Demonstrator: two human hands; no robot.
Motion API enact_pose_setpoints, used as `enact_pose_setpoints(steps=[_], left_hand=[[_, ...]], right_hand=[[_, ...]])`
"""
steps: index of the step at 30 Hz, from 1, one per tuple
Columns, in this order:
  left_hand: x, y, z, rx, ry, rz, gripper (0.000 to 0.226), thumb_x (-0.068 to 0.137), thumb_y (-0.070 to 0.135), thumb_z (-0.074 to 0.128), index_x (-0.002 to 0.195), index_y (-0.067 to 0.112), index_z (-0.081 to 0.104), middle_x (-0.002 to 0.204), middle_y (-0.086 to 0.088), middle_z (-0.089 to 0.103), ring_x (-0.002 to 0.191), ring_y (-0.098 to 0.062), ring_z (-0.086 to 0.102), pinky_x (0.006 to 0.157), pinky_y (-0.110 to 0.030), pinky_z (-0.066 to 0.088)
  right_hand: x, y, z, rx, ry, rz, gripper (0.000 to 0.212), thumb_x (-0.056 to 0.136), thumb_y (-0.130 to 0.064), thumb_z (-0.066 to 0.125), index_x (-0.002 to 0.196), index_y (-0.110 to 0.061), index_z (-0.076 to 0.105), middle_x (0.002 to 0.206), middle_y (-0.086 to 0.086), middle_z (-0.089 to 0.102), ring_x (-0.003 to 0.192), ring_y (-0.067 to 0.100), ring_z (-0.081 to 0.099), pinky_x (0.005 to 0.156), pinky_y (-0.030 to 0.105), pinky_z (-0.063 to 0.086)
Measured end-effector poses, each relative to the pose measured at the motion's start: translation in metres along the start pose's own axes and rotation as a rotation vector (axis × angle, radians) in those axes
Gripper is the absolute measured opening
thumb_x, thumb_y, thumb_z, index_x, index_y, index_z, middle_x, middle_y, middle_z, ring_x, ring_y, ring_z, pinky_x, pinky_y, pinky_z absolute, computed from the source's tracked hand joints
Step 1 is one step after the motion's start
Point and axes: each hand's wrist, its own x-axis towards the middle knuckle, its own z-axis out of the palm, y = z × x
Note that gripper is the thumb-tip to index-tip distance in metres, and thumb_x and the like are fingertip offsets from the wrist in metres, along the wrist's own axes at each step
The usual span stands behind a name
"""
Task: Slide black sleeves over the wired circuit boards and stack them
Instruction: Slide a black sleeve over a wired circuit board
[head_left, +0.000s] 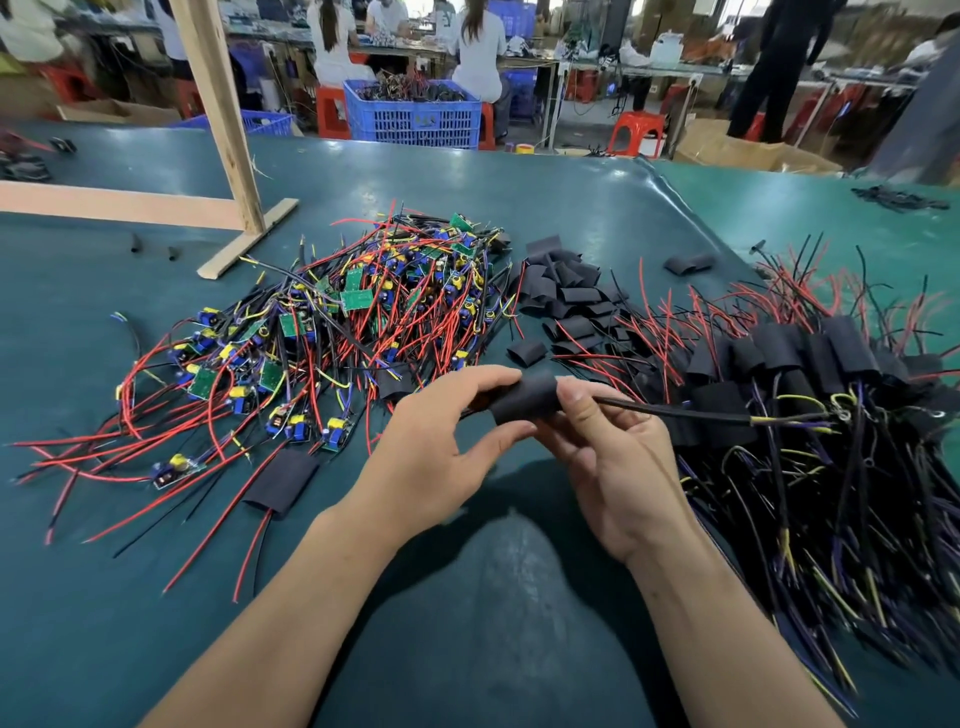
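Observation:
My left hand (441, 441) and my right hand (608, 457) hold one black sleeve (524, 397) between them above the table, both pinching it. The board inside is hidden; its black cable (675, 412) sticks out to the right. A heap of bare green circuit boards with red and black wires (322, 332) lies to the left. Empty black sleeves (566, 296) are piled behind my hands. Sleeved boards are stacked in a heap (810, 395) on the right. One sleeved board (283, 483) lies alone at the near left.
The teal table mat (130, 597) spreads around the piles. A wooden frame (228, 156) stands at the back left. A blue crate (413, 117), red stools and seated people are beyond the table. A loose sleeve (688, 263) lies at the back right.

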Motion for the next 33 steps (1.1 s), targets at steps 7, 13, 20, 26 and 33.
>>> enact_pose_setpoints(steps=[7,13,20,26,33], left_hand=[[0.000,0.003,-0.002,0.021,0.035,0.044,0.038,0.079,0.021,0.079,0.111,0.002,0.070,0.106,-0.001,0.072,0.096,-0.008,0.067,0.091,-0.020,0.050],[-0.002,-0.001,-0.003,-0.004,0.038,0.053,0.037,0.080,0.019,0.077,0.114,0.006,0.069,0.109,0.001,0.070,0.101,-0.010,0.067,0.093,-0.024,0.051],[0.001,-0.010,-0.001,0.092,0.051,0.161,0.038,0.085,0.015,0.076,0.120,0.003,0.066,0.121,0.001,0.065,0.113,-0.020,0.059,0.102,-0.033,0.045],[0.002,-0.016,-0.001,0.197,0.339,0.146,0.021,0.091,0.015,0.063,0.109,0.005,0.068,0.106,0.002,0.064,0.103,-0.014,0.054,0.093,-0.028,0.042],[0.002,-0.015,0.004,0.152,0.288,0.131,0.016,0.091,0.011,0.061,0.104,0.007,0.069,0.101,0.004,0.065,0.099,-0.013,0.054,0.089,-0.029,0.043]], right_hand=[[0.001,-0.004,0.001,0.004,0.055,-0.004,0.006,0.077,-0.015,0.066,0.077,-0.009,0.067,0.076,0.011,0.073,0.070,0.021,0.071,0.064,0.028,0.059],[0.000,-0.004,-0.003,-0.083,0.022,0.028,0.026,0.073,-0.025,0.072,0.094,-0.012,0.065,0.076,0.010,0.070,0.060,0.017,0.066,0.058,0.025,0.056],[-0.003,-0.006,-0.003,-0.444,0.018,-0.061,0.028,0.083,-0.034,0.070,0.072,-0.010,0.065,0.054,0.006,0.059,0.045,0.015,0.053,0.042,0.024,0.043],[0.013,-0.046,0.000,-0.153,0.369,-0.298,0.024,0.098,-0.024,0.058,0.079,-0.009,0.064,0.055,-0.001,0.063,0.045,0.010,0.058,0.042,0.019,0.046],[0.037,-0.093,-0.018,0.533,0.629,-0.202,0.022,0.104,-0.022,0.047,0.087,-0.007,0.049,0.081,0.009,0.060,0.050,0.015,0.067,0.050,0.018,0.053]])
